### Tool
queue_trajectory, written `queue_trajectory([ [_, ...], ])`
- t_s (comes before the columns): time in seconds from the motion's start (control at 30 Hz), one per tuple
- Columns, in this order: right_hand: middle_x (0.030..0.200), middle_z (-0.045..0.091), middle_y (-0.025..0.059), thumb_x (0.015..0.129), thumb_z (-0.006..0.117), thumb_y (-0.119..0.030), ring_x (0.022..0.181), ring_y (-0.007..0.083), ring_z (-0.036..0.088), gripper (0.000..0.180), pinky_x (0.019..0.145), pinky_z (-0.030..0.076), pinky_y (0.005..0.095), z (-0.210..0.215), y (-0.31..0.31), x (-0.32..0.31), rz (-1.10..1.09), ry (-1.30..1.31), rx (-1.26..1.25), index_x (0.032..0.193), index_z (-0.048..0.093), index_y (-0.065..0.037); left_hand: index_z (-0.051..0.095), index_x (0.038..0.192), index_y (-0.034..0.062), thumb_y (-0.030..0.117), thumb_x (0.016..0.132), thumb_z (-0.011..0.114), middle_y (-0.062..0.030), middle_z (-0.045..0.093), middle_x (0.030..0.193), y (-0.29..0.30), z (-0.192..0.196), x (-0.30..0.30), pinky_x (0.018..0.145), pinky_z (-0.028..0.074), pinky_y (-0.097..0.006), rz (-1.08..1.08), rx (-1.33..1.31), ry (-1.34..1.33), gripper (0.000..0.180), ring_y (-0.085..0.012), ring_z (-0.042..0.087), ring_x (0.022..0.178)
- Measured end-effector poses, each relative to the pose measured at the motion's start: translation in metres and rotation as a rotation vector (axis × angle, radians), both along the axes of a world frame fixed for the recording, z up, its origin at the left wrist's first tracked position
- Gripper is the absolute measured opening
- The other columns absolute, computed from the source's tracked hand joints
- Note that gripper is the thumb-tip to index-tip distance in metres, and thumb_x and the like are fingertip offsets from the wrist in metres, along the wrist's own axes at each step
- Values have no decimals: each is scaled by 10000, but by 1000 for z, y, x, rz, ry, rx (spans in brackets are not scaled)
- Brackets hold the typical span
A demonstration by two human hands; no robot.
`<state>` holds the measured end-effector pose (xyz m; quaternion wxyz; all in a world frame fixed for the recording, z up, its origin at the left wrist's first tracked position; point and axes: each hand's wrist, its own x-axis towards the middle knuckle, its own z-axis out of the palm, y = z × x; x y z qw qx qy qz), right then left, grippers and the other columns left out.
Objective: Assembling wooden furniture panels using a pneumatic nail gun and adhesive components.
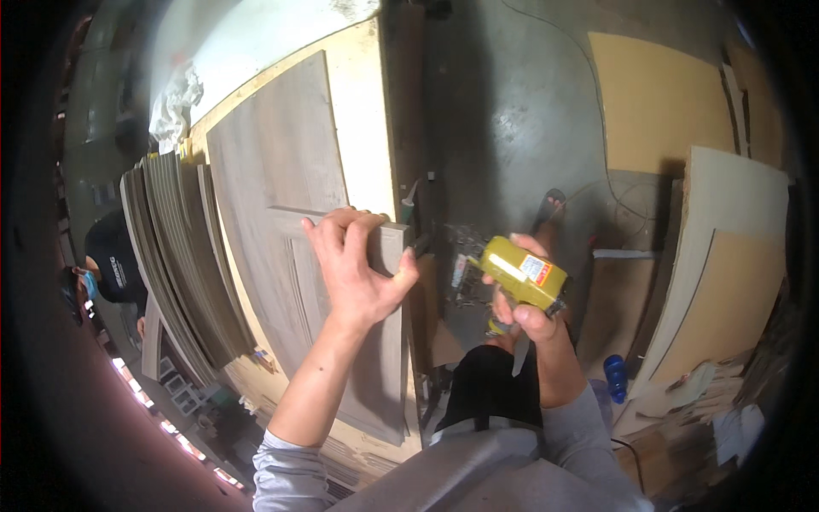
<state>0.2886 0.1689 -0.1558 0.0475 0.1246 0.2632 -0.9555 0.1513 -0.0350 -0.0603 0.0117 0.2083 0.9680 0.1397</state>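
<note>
My left hand (354, 277) lies with fingers spread over the upper right corner of a grey-brown wooden panel (294, 282) with a moulded frame. The thumb rests by the panel's right edge. Beneath and beyond it, a flat grey-brown board (281, 136) lies on the workbench (363, 94). To the right, off the bench, my right hand (529, 316) is wrapped round a yellow boxy power tool (520, 269) with a red and white label. Its lower part is partly hidden by my fingers. The tool is apart from the panel.
Several panels stand stacked on edge (175, 264) at the bench's left, beside a person in dark clothes (115, 256). At right are a tan sheet (661, 107), leaning boards (725, 256) and a blue bottle (614, 375). A cable (597, 85) runs along the floor.
</note>
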Motion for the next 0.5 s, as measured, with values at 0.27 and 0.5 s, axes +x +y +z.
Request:
queue_trajectory([
  [0.27, 1109, 653, 183, 742, 790, -219, 603, 117, 598, 936, 543, 490, 248, -3, 55, 26, 51, -146, 232, 1528, 314, -43, 662, 1033, 93, 424, 688, 795, -133, 558, 1135, 1, 2, 76, 1143, 159, -760, -253, 35, -76, 496, -341, 580, 1131],
  [0.5, 1110, 640, 151, 729, 848, -307, 568, 114, 565, 1009, 528, 490, 260, 7, 84, -6, 289, -169, 400, 1537, 294, -66, 655, 1155, 98, 370, 770, 793, -159, 539, 1212, 15, 29, 112, 1109, 269, -701, 18, 199, -184, 491, -378, 518, 1248],
])
